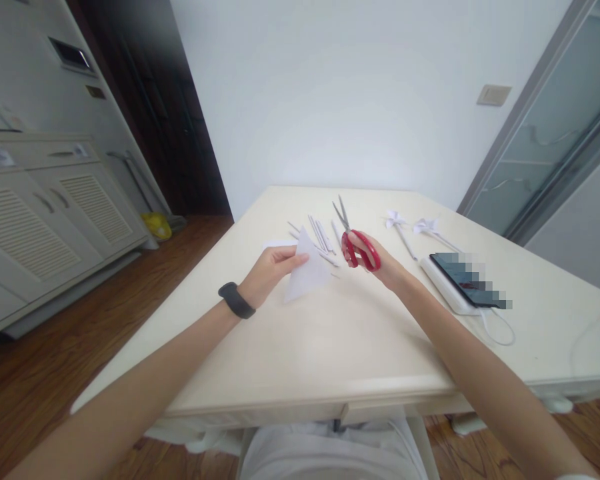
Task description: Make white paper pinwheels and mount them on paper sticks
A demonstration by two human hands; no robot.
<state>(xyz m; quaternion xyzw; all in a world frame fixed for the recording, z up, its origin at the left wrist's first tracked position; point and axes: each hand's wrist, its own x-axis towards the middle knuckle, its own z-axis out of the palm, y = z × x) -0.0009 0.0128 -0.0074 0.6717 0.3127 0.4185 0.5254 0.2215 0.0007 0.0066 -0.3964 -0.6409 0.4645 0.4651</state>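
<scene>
- the right hand (pixel 375 257) has its grip closed through the red handles of the scissors (pixel 356 239); the blades stand slightly apart and point up and away from the person.
- the left hand (pixel 270 272) pinches a white folded paper triangle (pixel 307 273) by its left edge, thumb on top, fingers curled shut on it; a dark band sits on that wrist.
- the paper triangle is held just above the tabletop (pixel 340 340), just left of the scissors and not touching them, its tip pointing up.
- behind the paper triangle and left of the scissors' blades, a loose cluster of thin white paper strips (pixel 321 235) lies flat on the tabletop.
- right of the scissors, well apart from them, two small white paper pinwheels (pixel 409 225) lie on the tabletop with their sticks pointing toward the person.
- nearer than the pinwheels and right of the scissors, a dark phone (pixel 465 280) rests on top of a white flat pack (pixel 443 288), with a white cable looping off its near end.
- no container shows on the tabletop; whether the phone touches the pinwheel sticks i cannot tell.
</scene>
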